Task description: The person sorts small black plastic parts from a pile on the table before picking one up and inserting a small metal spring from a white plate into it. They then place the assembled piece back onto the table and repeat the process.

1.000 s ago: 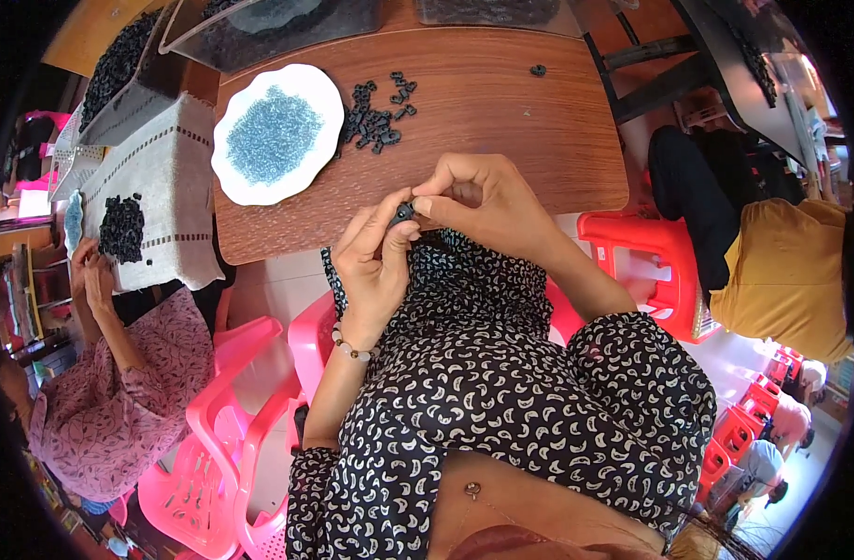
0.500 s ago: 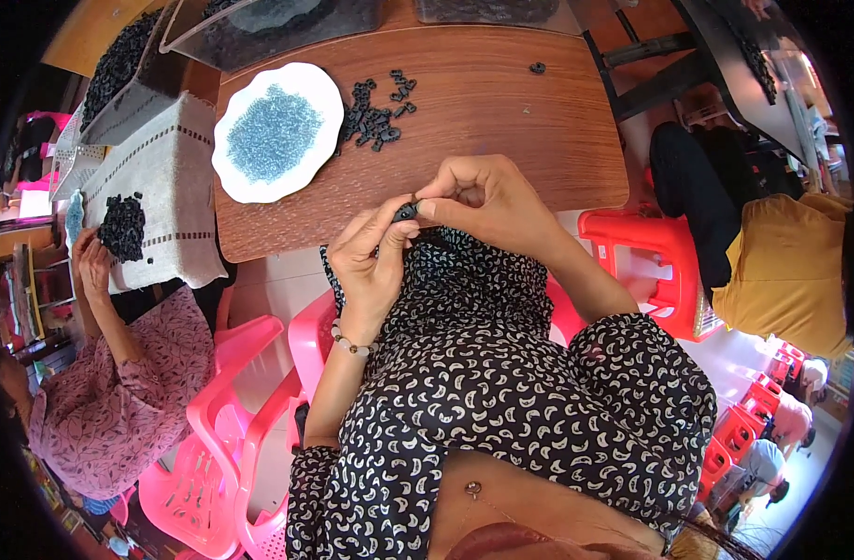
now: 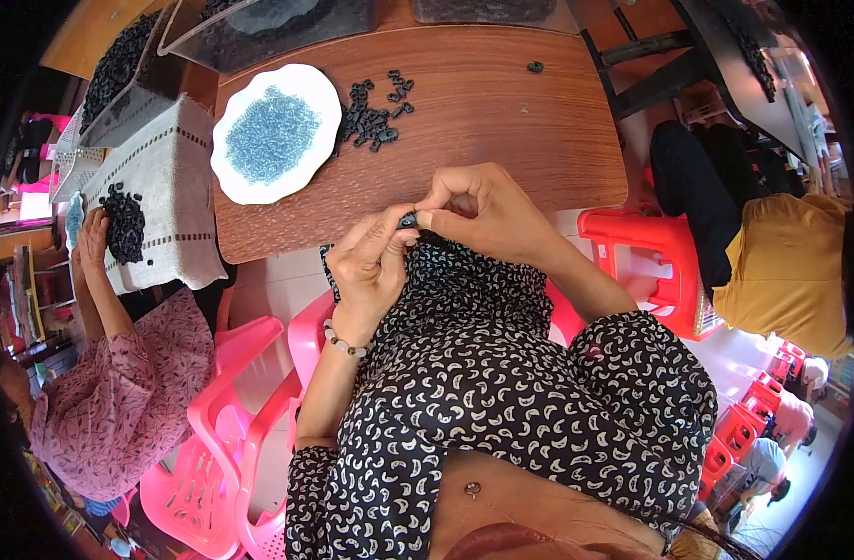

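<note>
Just off the table's near edge, my left hand (image 3: 369,257) pinches a small black plastic part (image 3: 407,220) between thumb and fingers. My right hand (image 3: 473,210) meets it from the right, thumb and forefinger pressed together at the part's side. Whatever those right fingertips hold is too small and covered to make out. Ahead on the table lies a loose pile of similar black parts (image 3: 369,121). To its left stands a white scalloped plate (image 3: 229,177) with many tiny clear bluish pieces (image 3: 273,135). One lone black part (image 3: 536,67) rests far right.
The brown wooden table (image 3: 483,112) has clear bins (image 3: 287,37) along its far edge. At left, a co-worker's hand (image 3: 92,238) touches black parts (image 3: 125,224) on a cloth-covered table (image 3: 179,177). Pink chairs (image 3: 231,448) and a red stool (image 3: 646,261) stand close by.
Both my hands have shifted slightly down, still joined at the black part, which has turned a little. The co-worker's hand at left has moved to the edge of its pile.
</note>
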